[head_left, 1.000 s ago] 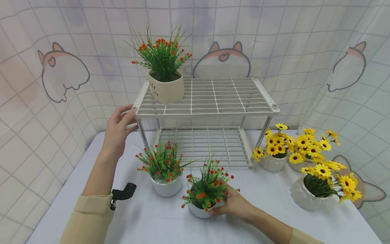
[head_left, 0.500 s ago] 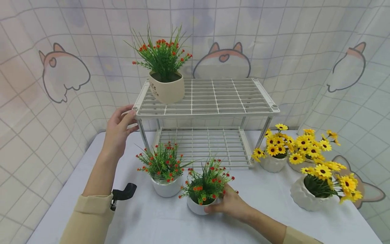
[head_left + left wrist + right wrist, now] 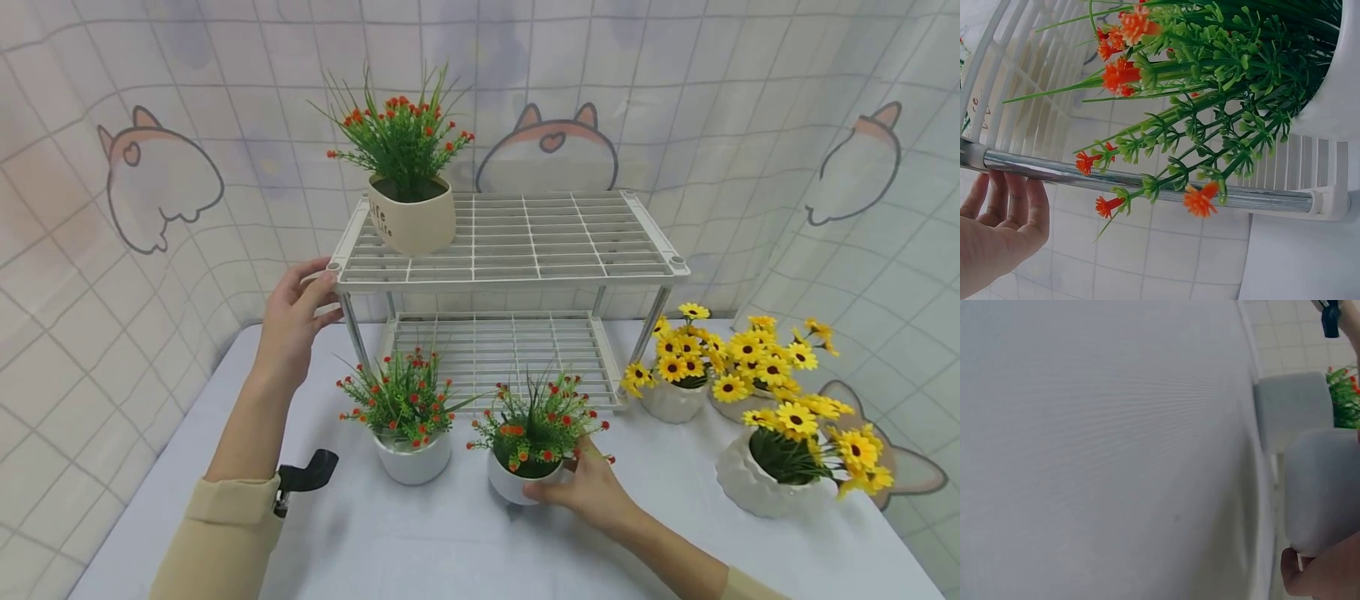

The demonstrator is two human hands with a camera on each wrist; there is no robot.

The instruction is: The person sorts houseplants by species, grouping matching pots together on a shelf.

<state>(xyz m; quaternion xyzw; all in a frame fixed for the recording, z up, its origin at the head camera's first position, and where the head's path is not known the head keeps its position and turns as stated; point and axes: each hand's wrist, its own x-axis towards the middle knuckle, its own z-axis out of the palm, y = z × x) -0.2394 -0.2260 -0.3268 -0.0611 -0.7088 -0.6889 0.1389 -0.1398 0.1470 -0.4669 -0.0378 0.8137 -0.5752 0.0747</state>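
My right hand grips a white potted plant with red flowers, thumb at the front and fingers around its right side. In the right wrist view the pot shows a gap between it and the tablecloth. A similar white potted plant stands just left of it, before the rack. My left hand holds the front left corner of the white two-tier rack, thumb at the corner. In the left wrist view its fingers lie against the metal post.
A cream potted plant with red flowers stands on the top shelf's left end. The lower shelf sits behind the white pots. Several scalloped white pots of yellow flowers stand right of the rack. A patterned curtain hangs behind.
My right hand has lifted the white potted plant and carried it slightly right and back toward the rack. My left hand has stayed at the rack's corner.
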